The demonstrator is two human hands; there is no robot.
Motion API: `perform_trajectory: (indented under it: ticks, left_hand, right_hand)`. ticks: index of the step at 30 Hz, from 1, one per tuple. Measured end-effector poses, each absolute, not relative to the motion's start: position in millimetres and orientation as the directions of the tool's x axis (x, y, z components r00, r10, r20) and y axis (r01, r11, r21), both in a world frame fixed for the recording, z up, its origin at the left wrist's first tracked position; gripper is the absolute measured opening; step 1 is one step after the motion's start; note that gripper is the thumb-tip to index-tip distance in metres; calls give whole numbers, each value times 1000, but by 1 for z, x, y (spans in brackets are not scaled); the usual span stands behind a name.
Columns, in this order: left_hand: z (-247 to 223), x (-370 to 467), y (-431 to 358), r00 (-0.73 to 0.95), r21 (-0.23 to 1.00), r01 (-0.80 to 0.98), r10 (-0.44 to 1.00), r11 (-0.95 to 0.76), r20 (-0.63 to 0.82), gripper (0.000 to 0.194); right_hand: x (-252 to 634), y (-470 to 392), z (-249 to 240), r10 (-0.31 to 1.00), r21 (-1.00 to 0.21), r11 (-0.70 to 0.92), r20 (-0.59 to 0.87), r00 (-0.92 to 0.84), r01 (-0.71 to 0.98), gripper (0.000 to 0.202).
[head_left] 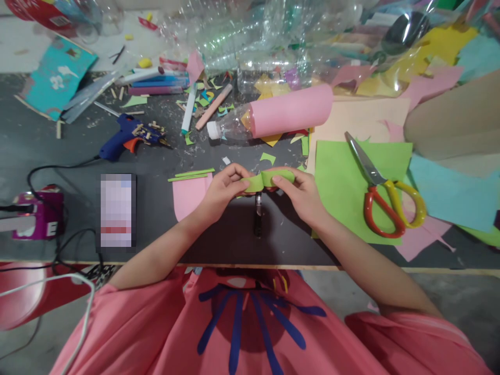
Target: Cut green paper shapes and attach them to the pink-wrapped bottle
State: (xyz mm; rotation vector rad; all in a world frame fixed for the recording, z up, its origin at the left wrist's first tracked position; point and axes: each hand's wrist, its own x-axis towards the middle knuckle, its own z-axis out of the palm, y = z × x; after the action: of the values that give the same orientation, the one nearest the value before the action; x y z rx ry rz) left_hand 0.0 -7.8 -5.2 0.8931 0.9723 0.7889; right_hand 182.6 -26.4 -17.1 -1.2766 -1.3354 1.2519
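A strip of green paper (277,178) with a crease at its middle is held between my two hands, just above the dark tabletop. My left hand (230,182) pinches its left end between thumb and fingers. At the other end, my right hand (299,186) grips it with the thumb on top. Beneath the strip lies a black pen (258,216), its upper part covered by the paper. Beside my left wrist is a pink paper piece (188,195) with rounded lower corners, and thin green strips (191,175) lie along its top edge.
A plastic bottle wrapped in pink paper (291,112) lies beyond my hands. Scissors (377,187) rest on green paper (339,192) at right. At left are a blue glue gun (121,136), its cord, and a phone (116,211). Clear bottles (234,39) and scraps crowd the back.
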Motion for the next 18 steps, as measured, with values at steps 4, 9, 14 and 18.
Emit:
perform_trajectory:
  ticks: [4,9,14,18]
  left_hand:
    - [-6,-1,-7,363,864,-178,847,471,-387,31]
    - [-5,1,-7,361,861,-152,838,486,-410,35]
    - [-2,2,-11,357,889,-82,847,450,-395,38]
    - [-3,2,-13,372,916,-11,852,401,-368,37]
  right_hand:
    - [184,-25,-20,997,-972,82,79,-25,222,24]
    - [185,-27,-21,861,-673,464,496,-115,576,11]
    - [181,-29,-22,824,-514,507,523,-216,692,12]
    - [178,-29,-24,818,-524,495,549,-169,693,16]
